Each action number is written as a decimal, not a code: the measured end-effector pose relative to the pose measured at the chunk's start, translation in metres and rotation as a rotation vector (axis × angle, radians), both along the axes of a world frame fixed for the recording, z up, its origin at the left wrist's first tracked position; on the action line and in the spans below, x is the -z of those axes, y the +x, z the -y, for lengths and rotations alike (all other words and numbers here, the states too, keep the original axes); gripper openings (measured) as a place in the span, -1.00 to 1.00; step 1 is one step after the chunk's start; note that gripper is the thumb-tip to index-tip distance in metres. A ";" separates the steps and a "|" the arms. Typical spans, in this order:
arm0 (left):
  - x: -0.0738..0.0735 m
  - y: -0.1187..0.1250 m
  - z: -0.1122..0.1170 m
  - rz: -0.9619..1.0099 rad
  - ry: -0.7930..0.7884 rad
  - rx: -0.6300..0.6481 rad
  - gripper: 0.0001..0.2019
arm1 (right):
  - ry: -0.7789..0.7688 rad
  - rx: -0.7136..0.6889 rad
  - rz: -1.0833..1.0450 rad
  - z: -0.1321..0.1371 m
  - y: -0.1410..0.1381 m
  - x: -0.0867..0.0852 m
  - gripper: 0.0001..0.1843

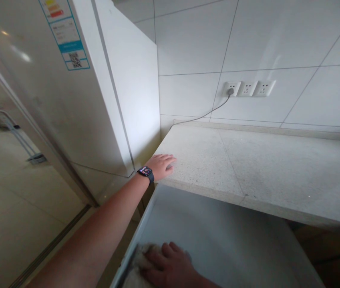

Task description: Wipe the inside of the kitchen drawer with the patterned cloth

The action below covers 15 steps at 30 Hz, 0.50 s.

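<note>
My left hand (pixel 160 166), with a black smartwatch (pixel 146 173) on the wrist, lies flat on the left front corner of the pale speckled countertop (pixel 200 156). Its fingers are stretched out and hold nothing. Lower down, my right hand (pixel 172 266) presses a whitish cloth (pixel 141 266) against a smooth grey panel (pixel 218 232) below the counter's front edge. The right fingers are bent over the cloth near the panel's left edge. Part of the cloth is hidden under the hand or cut off by the frame.
A white refrigerator (pixel 133 80) stands left of the counter. On the tiled wall, several sockets sit in a row; a grey plug (pixel 230 92) trails a cable behind the counter. A dark opening (pixel 328 248) shows at lower right. Sliding-door track (pixel 52 244) crosses the floor at left.
</note>
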<state>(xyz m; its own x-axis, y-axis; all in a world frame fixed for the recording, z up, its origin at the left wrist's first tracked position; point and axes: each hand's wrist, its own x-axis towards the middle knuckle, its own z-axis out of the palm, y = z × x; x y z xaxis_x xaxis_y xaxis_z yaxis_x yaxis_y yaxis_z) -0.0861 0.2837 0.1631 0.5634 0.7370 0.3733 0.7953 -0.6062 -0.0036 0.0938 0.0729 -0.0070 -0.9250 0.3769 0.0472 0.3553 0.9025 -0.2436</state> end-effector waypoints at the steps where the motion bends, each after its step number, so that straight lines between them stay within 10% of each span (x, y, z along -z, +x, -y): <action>1: 0.000 0.000 0.000 0.000 -0.002 -0.003 -0.54 | 0.015 -0.061 -0.014 0.005 -0.002 0.003 -0.56; 5: 0.001 -0.001 0.000 0.000 0.001 -0.003 -0.54 | -0.024 -0.032 -0.041 -0.012 0.007 -0.011 -0.34; 11: 0.000 0.001 0.001 0.008 -0.004 -0.008 -0.54 | -0.037 0.625 -0.033 -0.081 0.038 -0.049 -0.17; 15: -0.002 0.000 0.002 0.007 -0.021 -0.009 -0.53 | -0.019 0.686 -0.013 -0.072 0.038 -0.047 -0.18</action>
